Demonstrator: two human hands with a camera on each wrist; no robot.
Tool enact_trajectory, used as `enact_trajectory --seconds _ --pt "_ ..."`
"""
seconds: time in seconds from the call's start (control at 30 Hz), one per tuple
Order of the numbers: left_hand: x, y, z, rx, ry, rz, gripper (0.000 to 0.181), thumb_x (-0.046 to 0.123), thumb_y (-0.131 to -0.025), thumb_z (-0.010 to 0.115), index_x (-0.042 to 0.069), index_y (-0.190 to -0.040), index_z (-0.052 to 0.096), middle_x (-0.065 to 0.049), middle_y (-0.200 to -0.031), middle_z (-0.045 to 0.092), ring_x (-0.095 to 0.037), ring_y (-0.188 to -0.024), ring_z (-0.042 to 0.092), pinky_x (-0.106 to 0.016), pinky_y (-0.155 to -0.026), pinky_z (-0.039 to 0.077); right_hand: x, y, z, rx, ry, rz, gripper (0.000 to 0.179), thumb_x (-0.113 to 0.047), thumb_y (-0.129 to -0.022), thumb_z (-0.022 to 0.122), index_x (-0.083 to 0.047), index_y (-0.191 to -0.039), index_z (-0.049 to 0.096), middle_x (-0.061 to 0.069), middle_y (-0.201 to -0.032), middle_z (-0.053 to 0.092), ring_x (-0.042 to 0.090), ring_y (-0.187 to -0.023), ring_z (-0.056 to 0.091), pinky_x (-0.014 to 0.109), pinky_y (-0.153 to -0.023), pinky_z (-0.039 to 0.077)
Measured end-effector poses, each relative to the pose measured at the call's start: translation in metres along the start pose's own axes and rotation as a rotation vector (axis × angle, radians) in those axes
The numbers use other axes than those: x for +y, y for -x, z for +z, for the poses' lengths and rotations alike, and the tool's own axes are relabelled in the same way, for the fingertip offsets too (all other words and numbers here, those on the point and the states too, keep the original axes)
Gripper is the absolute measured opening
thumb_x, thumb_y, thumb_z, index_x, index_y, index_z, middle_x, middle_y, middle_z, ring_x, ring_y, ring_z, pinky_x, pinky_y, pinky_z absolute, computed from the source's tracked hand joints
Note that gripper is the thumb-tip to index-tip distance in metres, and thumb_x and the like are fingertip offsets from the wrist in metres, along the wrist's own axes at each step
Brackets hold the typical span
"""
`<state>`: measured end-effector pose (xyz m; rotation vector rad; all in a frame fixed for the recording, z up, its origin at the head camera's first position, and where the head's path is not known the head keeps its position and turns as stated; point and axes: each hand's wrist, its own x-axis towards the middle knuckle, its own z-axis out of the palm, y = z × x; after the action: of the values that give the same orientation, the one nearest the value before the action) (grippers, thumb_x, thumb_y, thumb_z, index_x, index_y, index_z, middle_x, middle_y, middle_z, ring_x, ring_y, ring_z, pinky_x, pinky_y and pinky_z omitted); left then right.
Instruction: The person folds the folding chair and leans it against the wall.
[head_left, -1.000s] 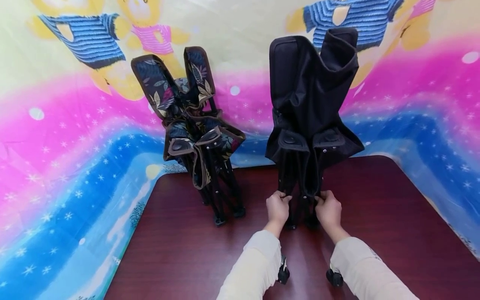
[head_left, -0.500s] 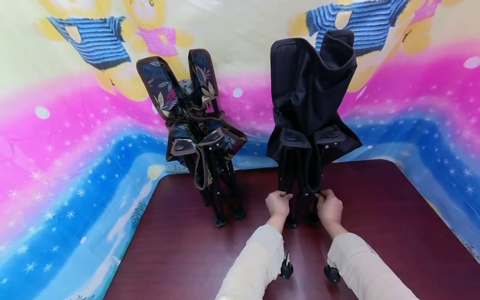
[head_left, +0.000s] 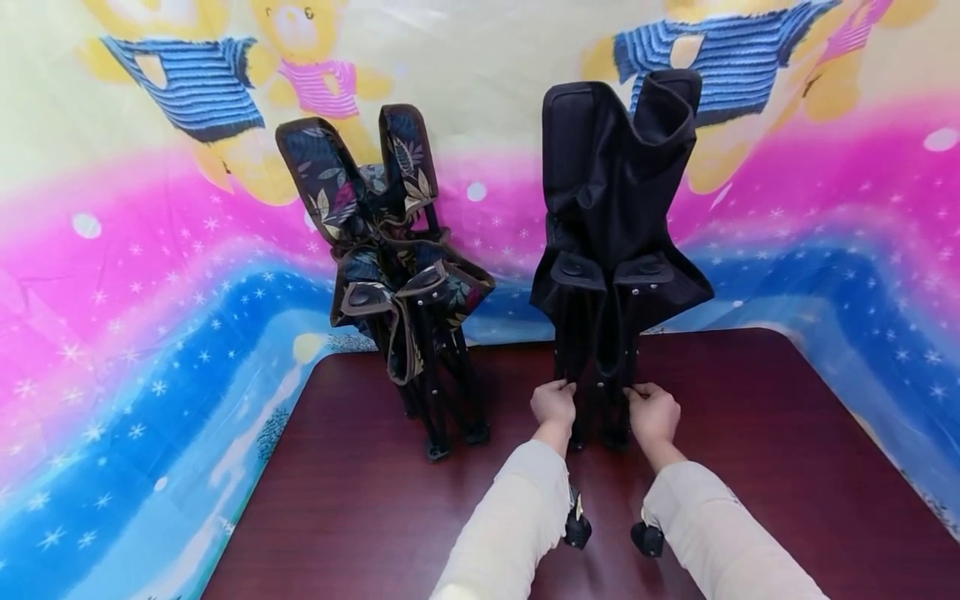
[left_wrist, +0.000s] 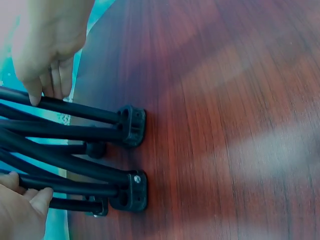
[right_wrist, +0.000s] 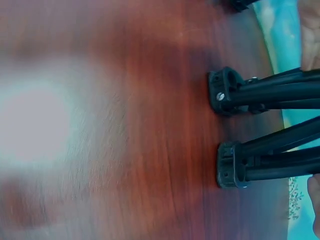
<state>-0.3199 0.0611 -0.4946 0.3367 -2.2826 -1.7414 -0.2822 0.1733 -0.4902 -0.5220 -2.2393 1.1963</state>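
Note:
A folded black folding chair (head_left: 613,167) stands upright on the table, its fabric bunched above thin dark legs. My left hand (head_left: 553,404) pinches a leg on its left side low down. On the other side, my right hand (head_left: 654,415) pinches a right leg at about the same height. The left wrist view shows the left hand (left_wrist: 22,210) at the lower left and the right hand (left_wrist: 50,50) at the top, both on black tubes. Plastic feet (left_wrist: 131,192) of the chair touch the tabletop there.
A folded chair with floral fabric (head_left: 457,292) stands to the left on the dark red wooden table (head_left: 360,500). A cloth (head_left: 495,167) printed with bears and snowflakes hangs behind the table. Small black devices (head_left: 577,529) sit under both wrists.
The black chair has shifted slightly left and turned a little, with both hands still holding its legs. The floral chair stays put; the head view has moved slightly.

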Motion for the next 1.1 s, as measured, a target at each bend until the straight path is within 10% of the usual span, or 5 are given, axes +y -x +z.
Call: enact_trajectory --seconds 0.13,0.5,0.73,1.1 --pt "0.010 0.003 -0.008 -0.099 0.011 -0.093 0.016 0.016 -0.075 0.066 0.013 -0.090 0.071 -0.006 -0.092 0.064 -0.019 -0.095 0.055 -0.030 -0.079 0.045 -0.002 -0.002 -0.001 -0.013 -0.019 0.040 0.018 -0.009 -0.078 0.059 0.006 -0.086 0.066 0.021 -0.080 0.063 0.033 -0.075 0.057 0.041 -0.069 0.043" --pt "0.016 0.005 -0.021 -0.289 -0.237 0.089 0.036 0.021 -0.082 0.058 0.010 -0.116 0.056 -0.010 -0.111 0.056 -0.023 -0.105 0.049 -0.029 -0.085 0.040 0.001 -0.009 -0.001 -0.152 -0.064 0.104 0.028 -0.013 -0.085 0.050 0.004 -0.104 0.061 0.021 -0.102 0.057 0.032 -0.102 0.049 0.042 -0.085 0.038" --pt "0.019 -0.002 -0.021 -0.482 -0.364 0.094 0.050 0.027 -0.087 0.049 0.006 -0.131 0.037 -0.011 -0.125 0.045 -0.023 -0.115 0.039 -0.030 -0.092 0.034 0.001 -0.017 -0.005 -0.307 -0.157 0.175 0.035 -0.012 -0.089 0.042 0.005 -0.119 0.049 0.022 -0.120 0.045 0.032 -0.116 0.035 0.040 -0.092 0.033" --pt "0.025 -0.004 -0.025 -0.539 -0.458 0.038 0.052 0.032 -0.089 0.045 0.015 -0.136 0.029 -0.007 -0.129 0.042 -0.020 -0.117 0.038 -0.031 -0.093 0.032 0.001 -0.018 -0.009 -0.421 -0.250 0.235 0.039 -0.015 -0.092 0.037 0.004 -0.126 0.039 0.022 -0.129 0.035 0.032 -0.120 0.029 0.041 -0.094 0.031"
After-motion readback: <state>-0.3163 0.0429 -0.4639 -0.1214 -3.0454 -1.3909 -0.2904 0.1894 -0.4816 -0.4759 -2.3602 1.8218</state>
